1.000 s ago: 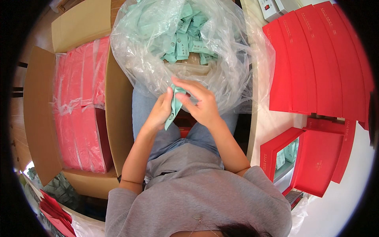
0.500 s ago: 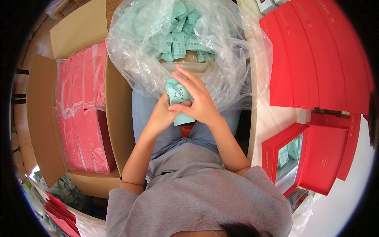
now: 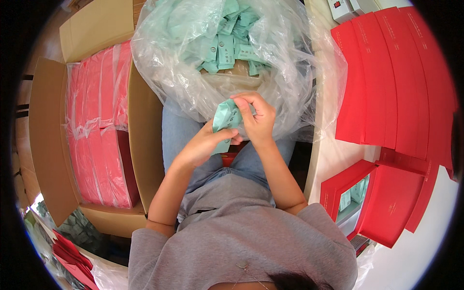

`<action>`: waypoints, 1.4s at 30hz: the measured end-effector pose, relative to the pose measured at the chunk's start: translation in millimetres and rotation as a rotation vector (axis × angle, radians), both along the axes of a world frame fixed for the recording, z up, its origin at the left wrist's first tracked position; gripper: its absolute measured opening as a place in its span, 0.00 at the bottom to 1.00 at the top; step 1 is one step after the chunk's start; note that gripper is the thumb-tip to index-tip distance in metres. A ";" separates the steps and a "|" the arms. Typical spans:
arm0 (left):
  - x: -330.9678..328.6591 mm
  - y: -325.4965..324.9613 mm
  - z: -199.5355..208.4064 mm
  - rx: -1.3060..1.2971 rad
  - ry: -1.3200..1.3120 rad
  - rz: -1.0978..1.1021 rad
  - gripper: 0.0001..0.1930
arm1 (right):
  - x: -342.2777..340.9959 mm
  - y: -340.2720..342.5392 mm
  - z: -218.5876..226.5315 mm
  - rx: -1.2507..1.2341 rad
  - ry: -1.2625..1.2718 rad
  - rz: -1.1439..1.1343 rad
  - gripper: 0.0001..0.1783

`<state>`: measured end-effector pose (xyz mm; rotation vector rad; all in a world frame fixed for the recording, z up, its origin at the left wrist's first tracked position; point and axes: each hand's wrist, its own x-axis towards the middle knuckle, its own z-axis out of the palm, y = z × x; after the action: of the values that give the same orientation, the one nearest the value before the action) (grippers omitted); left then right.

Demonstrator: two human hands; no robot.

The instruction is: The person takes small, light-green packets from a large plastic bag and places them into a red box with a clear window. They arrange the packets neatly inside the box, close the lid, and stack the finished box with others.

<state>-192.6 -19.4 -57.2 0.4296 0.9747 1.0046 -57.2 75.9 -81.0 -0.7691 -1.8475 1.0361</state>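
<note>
Above my lap, a small mint-green packet (image 3: 224,118) with dark print is held upright and slightly tilted. My left hand (image 3: 202,143) grips its lower part, thumb across the front. At the packet's top right corner, my right hand (image 3: 258,115) pinches the edge between thumb and fingers. Just beyond both hands lies a big clear plastic bag (image 3: 188,92), with many loose green packets (image 3: 225,51) of the same kind inside it.
To the left stands an open cardboard box (image 3: 50,145) with plastic-wrapped red boxes (image 3: 99,164). On the pale table (image 3: 331,154) at right are a row of red boxes (image 3: 382,82) and an open red gift box (image 3: 398,198) holding green packets. A white device (image 3: 340,8) sits at far right.
My right hand has moved from across the packet's front to its top right corner. The packet has turned and tilted to the right, still in my left hand.
</note>
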 end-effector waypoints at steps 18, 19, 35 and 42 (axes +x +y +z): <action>-10.4 29.6 -32.8 0.113 0.420 0.353 0.36 | -30.9 148.5 -71.7 0.248 -0.892 -0.270 0.23; -12.2 30.0 -31.3 0.104 0.383 0.371 0.36 | -26.1 164.6 -91.5 0.258 -0.933 -0.266 0.26; -34.4 31.8 -46.7 0.120 0.117 0.577 0.33 | -27.2 40.0 7.6 0.432 -0.542 0.240 0.18; -28.4 25.7 -24.6 0.119 -0.071 0.467 0.32 | -34.4 -6.8 22.7 0.122 -0.318 -0.007 0.37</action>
<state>-221.0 6.3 -81.7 0.2652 0.9750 1.4951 -91.6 69.2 -58.3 -0.9065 -2.1527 0.8221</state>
